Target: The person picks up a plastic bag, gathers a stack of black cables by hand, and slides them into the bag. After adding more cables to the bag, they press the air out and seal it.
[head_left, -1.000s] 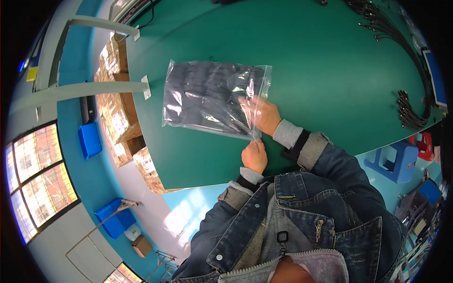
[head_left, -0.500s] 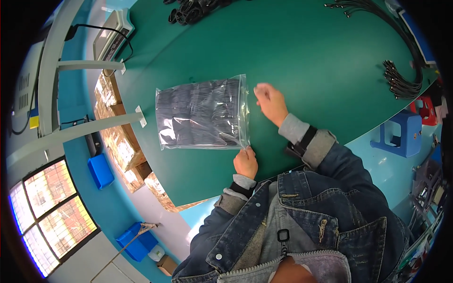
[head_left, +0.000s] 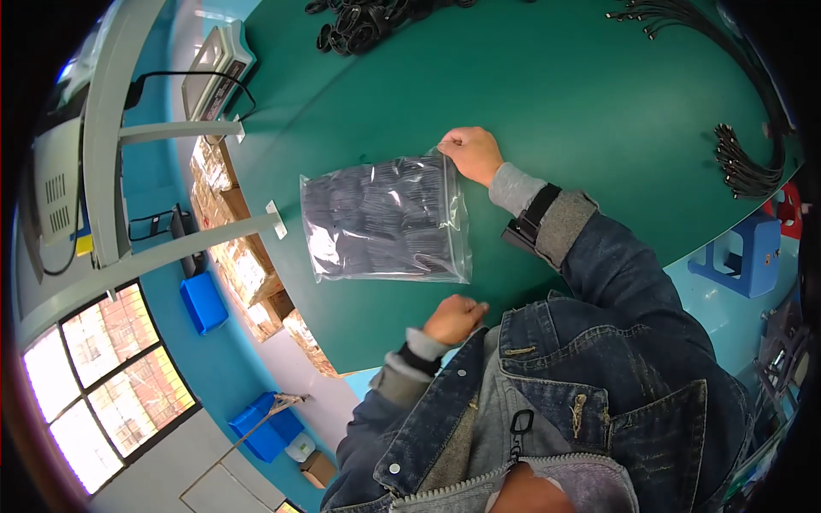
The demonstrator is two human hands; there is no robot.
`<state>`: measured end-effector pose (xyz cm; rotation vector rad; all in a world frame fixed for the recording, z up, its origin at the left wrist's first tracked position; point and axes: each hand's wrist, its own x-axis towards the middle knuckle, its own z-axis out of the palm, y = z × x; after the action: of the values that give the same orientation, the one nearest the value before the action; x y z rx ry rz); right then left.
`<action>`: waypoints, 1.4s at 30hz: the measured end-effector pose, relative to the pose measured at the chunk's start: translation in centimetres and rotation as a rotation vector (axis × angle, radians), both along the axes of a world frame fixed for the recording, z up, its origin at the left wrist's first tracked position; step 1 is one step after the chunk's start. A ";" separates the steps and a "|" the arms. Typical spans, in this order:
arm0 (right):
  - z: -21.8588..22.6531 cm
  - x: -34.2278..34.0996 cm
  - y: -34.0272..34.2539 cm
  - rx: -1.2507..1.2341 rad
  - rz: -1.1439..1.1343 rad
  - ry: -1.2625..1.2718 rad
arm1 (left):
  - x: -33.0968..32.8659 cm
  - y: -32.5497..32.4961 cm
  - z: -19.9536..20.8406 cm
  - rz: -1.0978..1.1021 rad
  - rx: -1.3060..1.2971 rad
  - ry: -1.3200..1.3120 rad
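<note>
Clear plastic bag [head_left: 385, 219] of dark parts lying flat on the green tabletop [head_left: 547, 94], between the hands. Right hand [head_left: 471, 152] closed, pinching the bag's far corner at the sealed edge. Left hand [head_left: 453, 318] curled shut, empty, just off the near corner, not touching. Sealed edge running hand to hand; bag body stretching leftward from both.

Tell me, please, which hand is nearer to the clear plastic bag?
Right. The right hand touches the clear plastic bag at its top corner; the left hand sits just below its lower edge.
</note>
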<state>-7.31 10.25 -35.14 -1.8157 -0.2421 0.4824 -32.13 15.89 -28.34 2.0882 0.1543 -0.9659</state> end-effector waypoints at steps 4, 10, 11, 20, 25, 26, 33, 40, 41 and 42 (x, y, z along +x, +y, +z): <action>-1.5 1.2 -0.3 0.054 -0.025 -0.478 | 9.9 4.6 5.5 0.373 0.164 -0.640; 0.0 0.7 0.5 0.202 0.017 -0.192 | 23.7 11.2 0.6 0.027 -0.140 -0.221; -0.2 0.9 0.3 0.230 0.015 -0.078 | 24.8 11.2 0.1 0.019 -0.145 -0.215; -1.0 -0.1 -0.8 0.342 -0.266 0.239 | 26.4 10.7 -2.1 0.080 -0.053 -0.054; 1.4 -9.5 -1.2 0.084 -0.197 0.119 | 27.4 12.5 -2.1 0.273 -0.123 -0.087; 1.8 -9.6 -1.5 0.072 -0.215 0.116 | 27.9 12.6 -2.0 0.338 -0.192 -0.049; 2.9 -10.2 -3.0 0.072 -0.123 0.654 | 29.3 13.2 -2.2 0.339 -0.310 0.074; 3.7 -11.6 -4.2 0.277 -0.173 0.879 | 30.4 14.7 -2.3 0.337 -0.387 0.161; 3.8 -11.7 -4.1 0.314 -0.182 0.890 | 30.5 14.7 -2.3 0.341 -0.382 0.163; 3.9 -11.9 -4.1 0.314 -0.184 0.895 | 30.6 14.8 -2.4 0.344 -0.376 0.165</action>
<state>-19.25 6.13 -31.24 -1.1616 0.4399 1.0046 -1.57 30.67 -30.72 1.5756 0.3737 -0.8767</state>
